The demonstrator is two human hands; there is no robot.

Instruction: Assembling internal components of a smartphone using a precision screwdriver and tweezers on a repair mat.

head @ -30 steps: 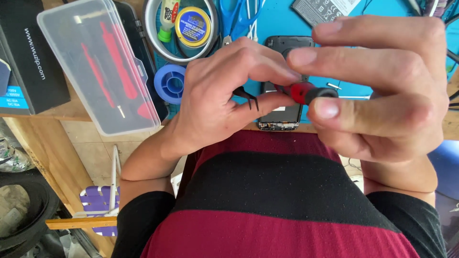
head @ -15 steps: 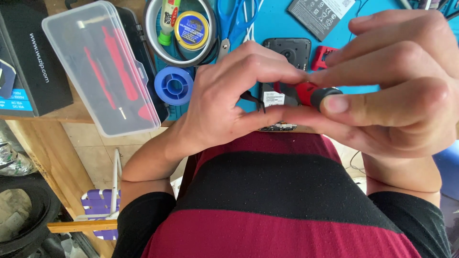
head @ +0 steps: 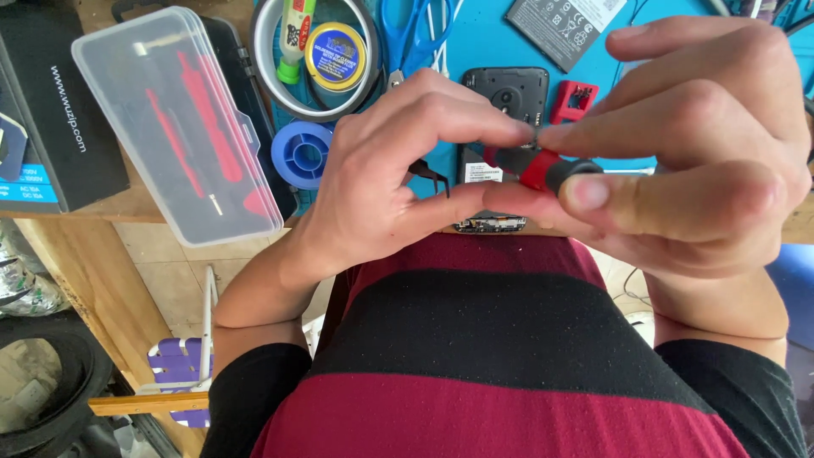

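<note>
Both hands meet close under the camera, above a blue work mat. My right hand pinches a small red and black screwdriver by its handle, thumb on the black end cap. My left hand closes its fingertips on the screwdriver's front end. Below the hands an opened black phone lies on the mat, with a circuit board edge showing near the table's front. Black tweezers tips peek out under my left fingers.
A clear plastic case with red tools lies at the left by a black box. A round tray holds a tin and a tube. A blue spool, blue scissors, a phone battery and a red part are on the mat.
The view has shifted slightly, so the phone and red part show more above the hands. Both hands keep their hold on the screwdriver, fingers shifting a little.
</note>
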